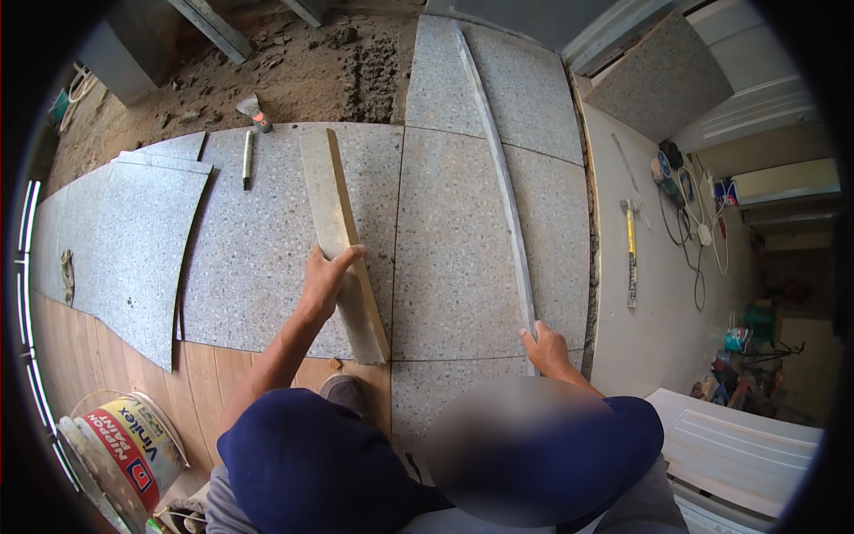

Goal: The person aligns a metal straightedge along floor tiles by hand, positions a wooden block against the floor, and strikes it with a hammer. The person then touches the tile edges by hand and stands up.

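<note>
My left hand (326, 278) is closed round the edge of a thick wooden plank (326, 182), thumb on top. The plank lies lengthwise over a speckled grey tile (258, 258), its near end close to my shoe (345, 392). To the right, my right hand (549, 350) grips the near end of a long, narrow metal straightedge (500, 165). That bar runs away from me across several laid tiles, slanting left to the far edge. Beyond the plank rest a scraper (255, 114) and a slim pale stick-like tool (247, 160).
Loose tiles (133, 231) overlap at the left, over wood-look flooring (98, 343). Bare soil (302, 67) lies beyond. A paint bucket (133, 449) stands lower left. On the right are a yellow-handled hammer (632, 254), a corded power tool (665, 173) and a leaning tile (663, 80).
</note>
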`<state>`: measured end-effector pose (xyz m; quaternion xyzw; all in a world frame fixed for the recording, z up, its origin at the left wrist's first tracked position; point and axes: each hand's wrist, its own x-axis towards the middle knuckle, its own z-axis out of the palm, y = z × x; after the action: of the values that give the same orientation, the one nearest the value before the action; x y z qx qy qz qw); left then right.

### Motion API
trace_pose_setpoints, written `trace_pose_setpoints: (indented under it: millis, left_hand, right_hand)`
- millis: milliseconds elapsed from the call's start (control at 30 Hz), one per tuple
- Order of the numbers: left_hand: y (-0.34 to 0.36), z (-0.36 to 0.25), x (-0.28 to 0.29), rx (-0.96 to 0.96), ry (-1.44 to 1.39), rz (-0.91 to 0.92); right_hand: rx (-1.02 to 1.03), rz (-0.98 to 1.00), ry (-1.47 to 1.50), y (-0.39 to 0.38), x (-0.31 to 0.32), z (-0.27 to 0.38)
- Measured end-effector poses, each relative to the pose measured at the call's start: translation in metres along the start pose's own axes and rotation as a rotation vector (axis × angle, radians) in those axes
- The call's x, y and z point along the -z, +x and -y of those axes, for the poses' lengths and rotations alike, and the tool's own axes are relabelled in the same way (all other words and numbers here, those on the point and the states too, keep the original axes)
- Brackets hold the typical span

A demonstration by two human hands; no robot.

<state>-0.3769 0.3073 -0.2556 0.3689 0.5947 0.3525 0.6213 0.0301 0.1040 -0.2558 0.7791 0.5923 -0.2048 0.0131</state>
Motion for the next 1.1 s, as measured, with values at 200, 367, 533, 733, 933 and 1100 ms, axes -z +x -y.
trace_pose_setpoints:
  millis: [200,367,533,733,933,1100]
  left_hand:
    - [0.001,0.006,0.003,-0.017,-0.019,0.002]
    - [0.003,0.008,0.002,0.002,-0.028,0.019]
    - [0.001,0.005,0.001,0.007,-0.072,0.013]
    - [-0.002,-0.003,-0.001,0.020,-0.029,0.013]
    - [-0.002,-0.007,-0.010,0.013,-0.038,0.072]
    - [0.002,0.000,-0.005,-0.043,-0.009,0.052]
  right_hand:
    - [0.068,-0.026,-0.008,0.016,-0.002,0.020]
    - [0.009,-0.042,0.004,0.018,-0.007,0.018]
    - [-0.049,-0.112,-0.011,0.008,-0.013,-0.010]
    - [-0.218,-0.175,-0.090,0.001,0.003,-0.053]
    - [-0.325,-0.163,-0.062,-0.001,0.021,-0.100]
    - [-0.384,-0.126,-0.012,0.005,0.017,-0.099]
